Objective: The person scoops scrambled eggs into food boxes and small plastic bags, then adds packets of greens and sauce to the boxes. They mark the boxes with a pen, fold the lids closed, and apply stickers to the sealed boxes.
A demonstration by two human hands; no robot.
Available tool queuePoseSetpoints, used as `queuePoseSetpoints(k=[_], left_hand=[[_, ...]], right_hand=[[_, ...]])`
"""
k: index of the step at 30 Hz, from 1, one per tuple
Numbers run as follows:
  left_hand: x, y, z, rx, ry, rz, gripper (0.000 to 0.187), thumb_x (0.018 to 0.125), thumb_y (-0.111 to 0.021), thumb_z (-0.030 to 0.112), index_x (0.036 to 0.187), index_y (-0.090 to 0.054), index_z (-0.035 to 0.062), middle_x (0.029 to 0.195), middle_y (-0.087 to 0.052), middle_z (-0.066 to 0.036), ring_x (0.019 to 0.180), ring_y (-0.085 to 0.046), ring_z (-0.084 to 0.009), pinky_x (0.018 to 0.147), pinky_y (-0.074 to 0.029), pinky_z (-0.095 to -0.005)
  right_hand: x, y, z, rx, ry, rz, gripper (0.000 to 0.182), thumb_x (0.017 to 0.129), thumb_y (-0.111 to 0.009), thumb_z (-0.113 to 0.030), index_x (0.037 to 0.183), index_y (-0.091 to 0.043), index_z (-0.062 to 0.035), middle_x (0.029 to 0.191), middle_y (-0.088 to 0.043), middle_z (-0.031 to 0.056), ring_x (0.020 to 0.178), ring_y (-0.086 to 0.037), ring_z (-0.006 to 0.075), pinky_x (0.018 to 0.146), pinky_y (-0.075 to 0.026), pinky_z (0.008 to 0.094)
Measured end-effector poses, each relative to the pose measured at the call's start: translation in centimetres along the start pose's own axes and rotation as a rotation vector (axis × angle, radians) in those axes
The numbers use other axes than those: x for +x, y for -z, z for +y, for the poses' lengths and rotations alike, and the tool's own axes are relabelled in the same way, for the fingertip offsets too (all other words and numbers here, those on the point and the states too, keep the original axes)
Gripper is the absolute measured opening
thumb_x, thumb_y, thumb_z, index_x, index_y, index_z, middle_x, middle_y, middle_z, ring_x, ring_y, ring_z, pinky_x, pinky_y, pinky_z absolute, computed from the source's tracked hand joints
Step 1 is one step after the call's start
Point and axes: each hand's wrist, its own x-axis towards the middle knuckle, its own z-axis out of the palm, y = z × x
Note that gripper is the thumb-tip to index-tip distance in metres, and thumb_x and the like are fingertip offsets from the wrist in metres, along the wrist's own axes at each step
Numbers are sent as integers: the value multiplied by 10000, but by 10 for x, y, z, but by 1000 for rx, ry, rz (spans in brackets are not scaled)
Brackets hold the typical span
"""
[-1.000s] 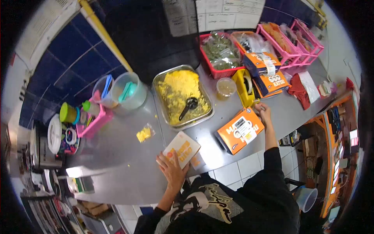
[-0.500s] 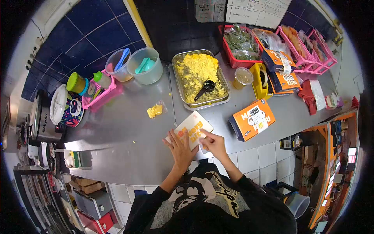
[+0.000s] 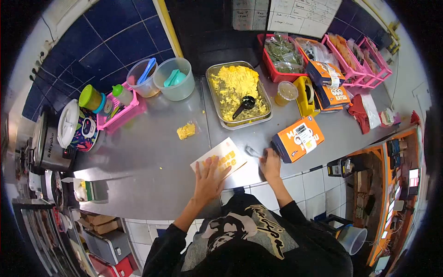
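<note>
A white box with yellow lettering (image 3: 230, 154) lies on the steel counter (image 3: 134, 180) near its front edge. My left hand (image 3: 209, 179) lies on the box with its fingers spread. To the right of it, my right hand (image 3: 270, 164) is closed at a small clear, greyish item (image 3: 252, 151), too small to name. The orange and navy box (image 3: 300, 139) stands just to the right of that hand. Beyond the white box is a metal tray (image 3: 269, 112) of crumbly yellow food (image 3: 237, 82) with a black scoop (image 3: 244, 105) in it. A small bag of yellow food (image 3: 186, 131) lies left of the tray.
Two plastic tubs (image 3: 173, 79) and a pink basket (image 3: 121, 113) stand at the back left. At the back right are a red basket (image 3: 282, 76), a lidded cup (image 3: 286, 93), a yellow tape dispenser (image 3: 305, 97), stacked orange boxes (image 3: 333, 96) and pink racks (image 3: 355, 76).
My right hand has moved off the white box to the right, where the small clear item now shows. The white box has turned and sits slightly lower, with my left hand flat on it.
</note>
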Motion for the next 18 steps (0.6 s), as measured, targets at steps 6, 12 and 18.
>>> queuePoseSetpoints(k=[6,12,18], left_hand=[[3,10,0,-502,142,119,565,778,-580,307,1310,-442,180,1415,-295,-165,1323,-233,-375,1057,-101,-587],[14,5,18,-252,108,273,502,804,-581,282,1274,-467,148,1408,-335,-135,1332,-245,-321,1060,-125,-571],[20,2,28,-68,123,107,351,807,-599,242,1138,-567,131,1388,-401,-72,1321,-286,-297,1044,-156,-592]], right_hand=[[20,83,-110,823,-140,47,489,662,-671,97,1085,-479,-57,788,-459,5,689,-504,64,545,-461,178],[4,35,-125,410,18,-272,593,645,-713,-52,1163,-422,-44,1008,-477,205,887,-503,375,752,-459,397],[119,170,-14,73,-99,488,291,801,-655,-190,1012,-545,-23,890,-562,102,693,-530,198,641,-448,314]])
